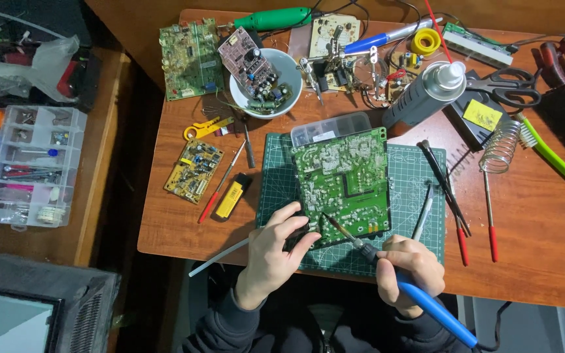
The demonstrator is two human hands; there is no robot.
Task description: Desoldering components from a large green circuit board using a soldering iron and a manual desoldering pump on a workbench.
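Cluttered all the way to its far edge, the wooden tabletop is carrying a green cutting mat at the near edge, and the large green circuit board is lying on that mat, solder side up, its far end overlapping a clear plastic box.

Your right hand is closing around the blue handle of the soldering iron, and the tip is pointing at the near edge of the board. Your left hand is pressing down on the near left corner of the board, with the fingers curling over its edge; I cannot tell whether they are pinching anything small.

Those fingers are sitting close to the hot tip, so a slip of the iron toward the left is likely to burn you. The board is resting partly on the box, so it may be rocking, and a wobble could drag the tip across neighbouring joints and bridge them.

Just to the right of the iron, tweezers and red-handled probes are lying on the mat; your forearm could be sweeping them off the near edge. The iron's cord is hanging over that edge too, and a snag there would be jerking the tip. The spray can is lying toward the far right, well apart from the heat.
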